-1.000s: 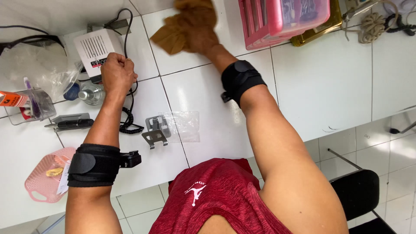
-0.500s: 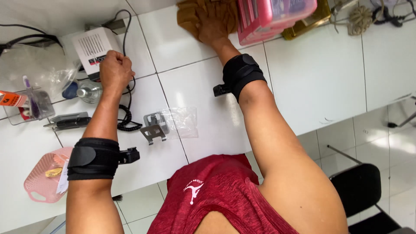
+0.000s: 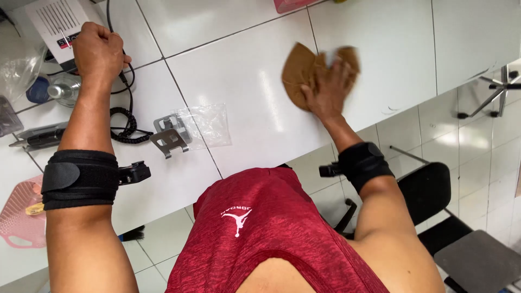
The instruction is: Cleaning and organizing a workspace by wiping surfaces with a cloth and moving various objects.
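Right hand (image 3: pixel 331 89) lies palm down, fingers spread, on a crumpled brown cloth (image 3: pixel 301 73), pressing it flat to the white tiled countertop (image 3: pixel 244 59) near the front edge. Cloth bunches up to the left of the hand and above the fingertips; a bit of motion blur there. Black strap band (image 3: pixel 362 163) sits on the right forearm.

Left hand (image 3: pixel 99 48) is curled into a closed fist, knuckles up, resting at the lower corner of a white box-shaped device (image 3: pixel 57 21) with vent slits. Fingers seem wrapped on a black cable (image 3: pixel 127 92) that runs under the fist, but cannot tell for sure if it is gripped. The cable turns into a coiled cord (image 3: pixel 127 127) just below. Black strap band with a small clip (image 3: pixel 81 179) is on the left forearm.

Between the arms: a grey metal bracket (image 3: pixel 169 137) lying flat, touching a clear plastic bag (image 3: pixel 209 125) on its right. Far left: clear glass bottle (image 3: pixel 65 89), blue cap (image 3: pixel 39 91), dark hair clipper (image 3: pixel 40 138), and pink plastic basket (image 3: pixel 19 214) at the counter edge. Red shirt (image 3: pixel 260 228) fills bottom centre. Black chair (image 3: pixel 434 195) stands on the tiled floor on the right.
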